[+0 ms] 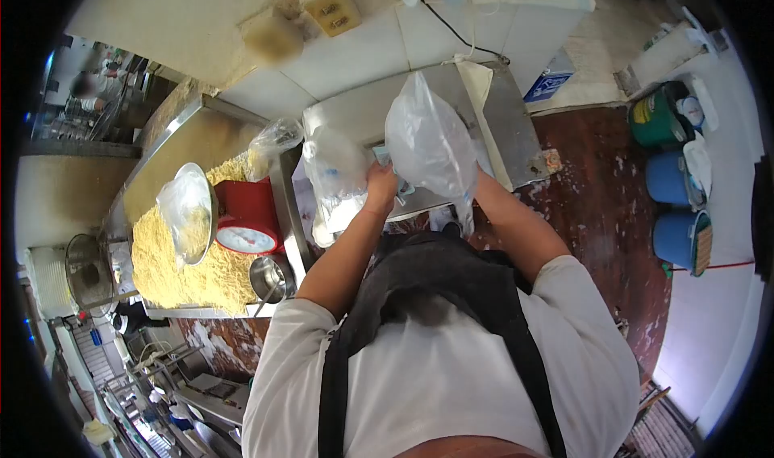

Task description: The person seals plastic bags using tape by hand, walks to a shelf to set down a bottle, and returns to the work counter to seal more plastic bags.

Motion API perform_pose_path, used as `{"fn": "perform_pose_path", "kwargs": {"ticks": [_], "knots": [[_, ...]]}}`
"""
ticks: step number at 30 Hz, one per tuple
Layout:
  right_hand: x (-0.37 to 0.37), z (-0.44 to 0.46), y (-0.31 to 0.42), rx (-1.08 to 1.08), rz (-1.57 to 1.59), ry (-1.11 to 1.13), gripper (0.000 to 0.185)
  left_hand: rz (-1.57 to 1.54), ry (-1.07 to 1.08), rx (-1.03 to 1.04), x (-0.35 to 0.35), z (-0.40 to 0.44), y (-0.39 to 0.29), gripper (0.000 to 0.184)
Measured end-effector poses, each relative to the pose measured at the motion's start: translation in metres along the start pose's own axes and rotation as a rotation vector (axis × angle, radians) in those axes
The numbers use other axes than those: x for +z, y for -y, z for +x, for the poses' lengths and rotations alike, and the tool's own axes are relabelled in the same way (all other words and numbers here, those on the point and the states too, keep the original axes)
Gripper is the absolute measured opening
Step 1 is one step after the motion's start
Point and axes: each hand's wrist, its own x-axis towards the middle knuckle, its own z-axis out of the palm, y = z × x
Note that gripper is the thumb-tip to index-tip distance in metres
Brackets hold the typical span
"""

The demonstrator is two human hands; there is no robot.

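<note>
A puffed-up clear plastic bag (pixel 427 131) rises in front of me, over the metal counter (pixel 355 107). My left hand (pixel 382 185) is closed beside its lower left edge, near bits of blue-printed plastic; what the fingers hold is hidden. The right forearm reaches behind the bag's right side, so the fingers there do not show. Another cloudy plastic bag (pixel 332 164) lies just left of my left hand.
To the left, pale yellow noodle-like strands (pixel 165 260) fill a metal-rimmed table, with a red scale (pixel 246 216), its plastic-lined pan (pixel 201 240) and a steel bowl (pixel 272 278). Blue buckets (pixel 671 240) stand right, on the wet red floor (pixel 597 184).
</note>
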Motion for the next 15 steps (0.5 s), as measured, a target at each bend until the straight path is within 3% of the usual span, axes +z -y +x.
{"fn": "perform_pose_path", "kwargs": {"ticks": [2,5,8,11,14,15], "knots": [[0.004,0.005,0.004,0.029,0.022,0.008,0.029,0.149,-0.081,-0.012,-0.004,-0.010,-0.005,0.037],[0.003,0.019,0.018,0.074,0.004,0.038,0.026,0.499,-0.086,0.252,0.009,0.018,0.037,0.031],[0.003,0.011,0.022,0.108,0.016,0.029,0.023,0.526,-0.231,0.240,0.000,0.026,0.081,0.036],[0.004,0.002,0.031,0.141,0.040,0.016,0.021,0.206,-0.116,0.028,0.009,-0.021,0.004,0.035],[-0.012,0.012,0.008,0.198,0.088,0.038,0.020,0.636,-0.128,0.089,0.003,-0.035,-0.004,0.028],[-0.016,0.011,-0.004,0.137,-0.073,0.035,0.020,0.713,-0.123,0.237,-0.003,-0.026,0.026,0.028]]}}
